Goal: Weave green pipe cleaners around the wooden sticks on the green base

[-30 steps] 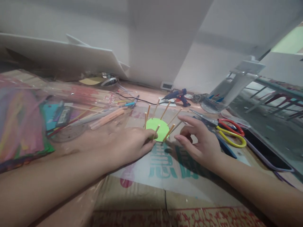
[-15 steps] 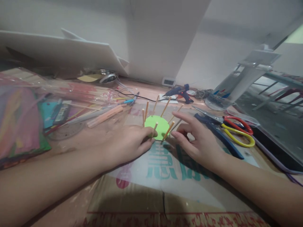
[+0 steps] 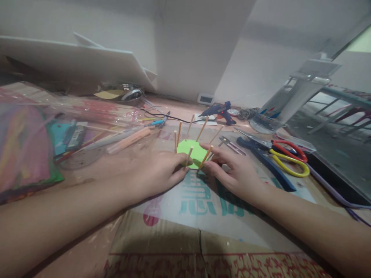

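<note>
A bright green disc (image 3: pixel 193 150) lies flat on a printed cardboard sheet (image 3: pixel 162 239), ringed by several thin wooden sticks that stand upright or lean outward. My left hand (image 3: pixel 165 170) is at the disc's left front edge, its thumb and forefinger pinching a short stick (image 3: pixel 189 155). At the right edge, my right hand (image 3: pixel 234 166) has its forefinger over the disc and its thumb beside an orange-tinted stick (image 3: pixel 206 156), fingers closing around that stick. Whether both fingertips press on it is hard to tell.
Behind stands a blue glue gun (image 3: pixel 220 111). Right: red-and-yellow scissors (image 3: pixel 290 158), blue-handled pliers (image 3: pixel 266 164), small tweezers-like tool (image 3: pixel 233 146), phone (image 3: pixel 337 179), clear container (image 3: pixel 286 100). Left: bagged sticks (image 3: pixel 95 112), colourful bag (image 3: pixel 26 146), peach sticks (image 3: pixel 129 141).
My right hand has moved left to the disc's edge and its thumb and forefinger have drawn in around the orange-tinted stick. My left hand keeps its pinch.
</note>
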`<state>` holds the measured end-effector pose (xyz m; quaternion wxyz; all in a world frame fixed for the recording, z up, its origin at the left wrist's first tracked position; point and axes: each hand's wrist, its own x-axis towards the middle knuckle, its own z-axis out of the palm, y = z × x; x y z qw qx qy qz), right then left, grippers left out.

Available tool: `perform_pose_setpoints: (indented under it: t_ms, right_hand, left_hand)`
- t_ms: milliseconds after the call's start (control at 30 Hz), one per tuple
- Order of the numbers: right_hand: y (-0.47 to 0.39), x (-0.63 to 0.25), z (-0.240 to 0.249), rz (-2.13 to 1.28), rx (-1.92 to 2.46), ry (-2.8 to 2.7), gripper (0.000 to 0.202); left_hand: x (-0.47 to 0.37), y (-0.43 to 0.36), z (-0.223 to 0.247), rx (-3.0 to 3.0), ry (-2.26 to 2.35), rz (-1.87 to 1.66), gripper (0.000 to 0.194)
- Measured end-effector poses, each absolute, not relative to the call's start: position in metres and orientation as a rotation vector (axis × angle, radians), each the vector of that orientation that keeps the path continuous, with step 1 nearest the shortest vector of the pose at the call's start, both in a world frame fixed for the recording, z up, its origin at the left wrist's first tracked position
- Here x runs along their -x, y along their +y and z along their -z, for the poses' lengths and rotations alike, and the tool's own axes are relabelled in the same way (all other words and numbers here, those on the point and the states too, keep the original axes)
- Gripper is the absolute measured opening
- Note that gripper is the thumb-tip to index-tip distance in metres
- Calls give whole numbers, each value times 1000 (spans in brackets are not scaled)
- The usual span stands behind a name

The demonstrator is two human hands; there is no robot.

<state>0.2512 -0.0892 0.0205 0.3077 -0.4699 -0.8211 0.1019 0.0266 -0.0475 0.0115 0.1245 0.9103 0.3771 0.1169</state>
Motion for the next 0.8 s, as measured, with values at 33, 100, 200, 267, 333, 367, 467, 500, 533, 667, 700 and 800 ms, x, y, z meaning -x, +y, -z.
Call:
perform_pose_setpoints:
  t_ms: [33, 100, 200, 267, 333, 367, 467, 500, 533, 667, 700, 800]
  right_hand:
    - [-89, -250, -21, -284, 1250, -2166, 35]
    - [-87, -249, -21, -323, 1267, -2158, 29]
    - [-84, -247, -20, -377, 1313, -2137, 25]
    - [-83, -246, -20, -406, 1342, -2127, 23]
    - [-82, -246, -19, -420, 1363, -2122, 20]
    - [-82, -246, -19, -414, 1368, -2122, 19]
    - [-82, -247, -17, -350, 1378, -2128, 16]
    - [-82, -248, -16, -331, 1382, -2133, 16]
    - [-82, -249, -16, -319, 1387, -2137, 15]
    - [-83, -250, -14, -297, 1380, -2174, 15]
    - [-82, -251, -14, -287, 1374, -2184, 15]
    - [-82, -250, -14, -261, 1360, -2203, 15]
  left_hand:
    - [-27, -48, -11, -2660, 1108, -336, 26]
    - [-26, -48, -12, -2673, 1108, -336, 26]
    - [-25, -48, -11, -2673, 1080, -359, 25]
    - [-25, -47, -10, -2662, 1062, -376, 26]
    - [-24, -47, -9, -2653, 1053, -379, 25]
    - [-24, -47, -9, -2652, 1053, -377, 25]
    - [-25, -47, -10, -2658, 1065, -362, 25]
    - [-25, -47, -10, -2659, 1068, -361, 25]
    - [-25, -47, -10, -2659, 1071, -363, 25]
    - [-25, -47, -11, -2657, 1074, -373, 25]
    - [-25, -48, -11, -2661, 1079, -371, 25]
    - [-25, -48, -11, -2679, 1090, -365, 26]
